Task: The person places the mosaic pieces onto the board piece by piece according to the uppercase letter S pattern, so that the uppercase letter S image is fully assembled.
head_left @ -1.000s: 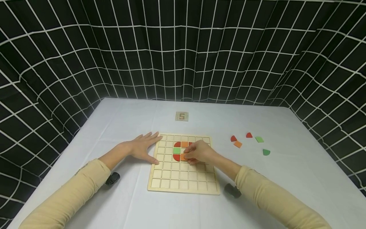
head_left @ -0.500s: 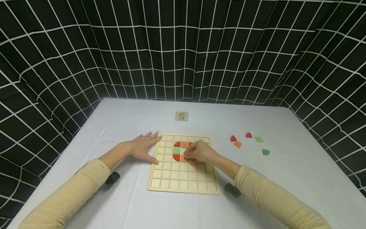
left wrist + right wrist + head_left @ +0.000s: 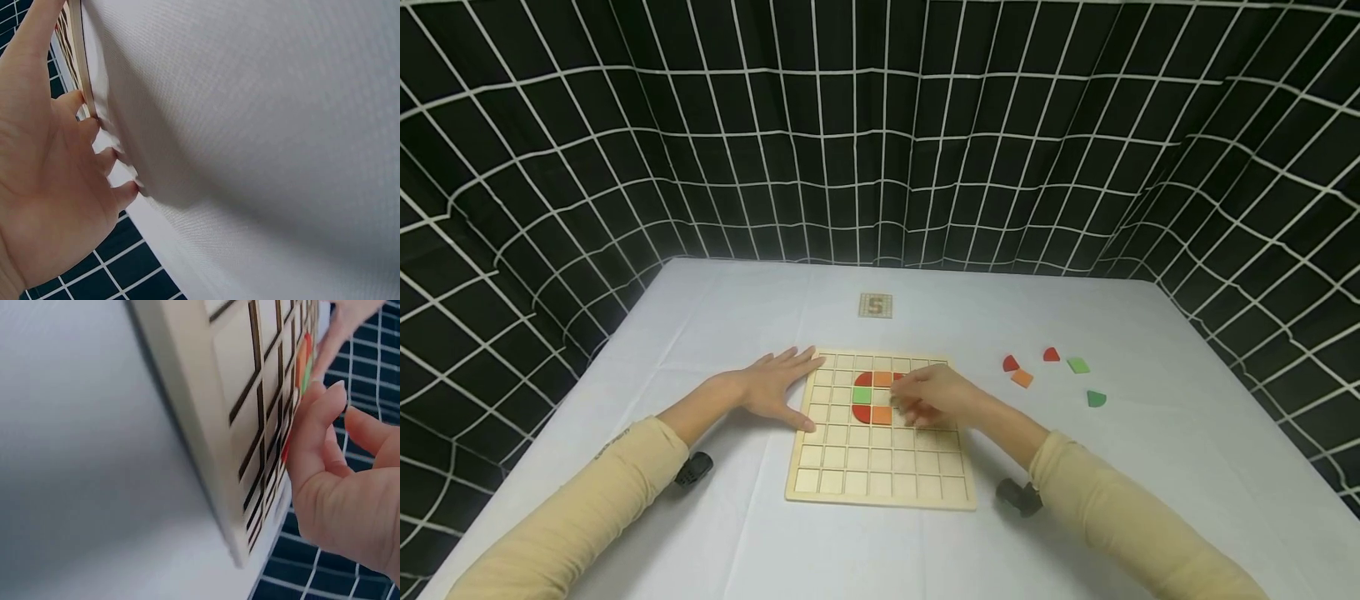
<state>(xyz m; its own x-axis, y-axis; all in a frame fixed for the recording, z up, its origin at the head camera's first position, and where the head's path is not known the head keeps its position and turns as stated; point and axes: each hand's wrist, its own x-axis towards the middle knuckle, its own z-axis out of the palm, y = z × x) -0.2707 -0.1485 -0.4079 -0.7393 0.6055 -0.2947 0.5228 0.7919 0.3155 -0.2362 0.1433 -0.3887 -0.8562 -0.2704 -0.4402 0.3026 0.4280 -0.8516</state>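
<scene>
A wooden grid board [image 3: 880,483] lies on the white table. Spread fingers of my left hand [image 3: 771,390] rest at its left edge, thumb and fingertips on the rim. Over the middle of the board hovers my right hand [image 3: 936,395], its thumb and bent fingers apart in the right wrist view with nothing seen between them. Beside its fingertips an orange square tile [image 3: 882,415] sits in a cell, next to a red quarter-round tile [image 3: 861,413]. A light green tile [image 3: 862,395], another red tile [image 3: 864,379] and another orange tile [image 3: 883,379] are set above; a further red one is partly hidden by the hand.
Right of the board lie loose red tiles [image 3: 1051,354], an orange tile [image 3: 1022,378], a light green tile [image 3: 1078,365] and a dark green tile [image 3: 1096,398]. A small patterned card [image 3: 876,306] lies behind the board. Black gridded curtains [image 3: 880,125] surround the table.
My right hand has let go of the lower orange tile, which stays in its cell, and has shifted slightly right with its fingers loosening. The left hand has stayed in place.
</scene>
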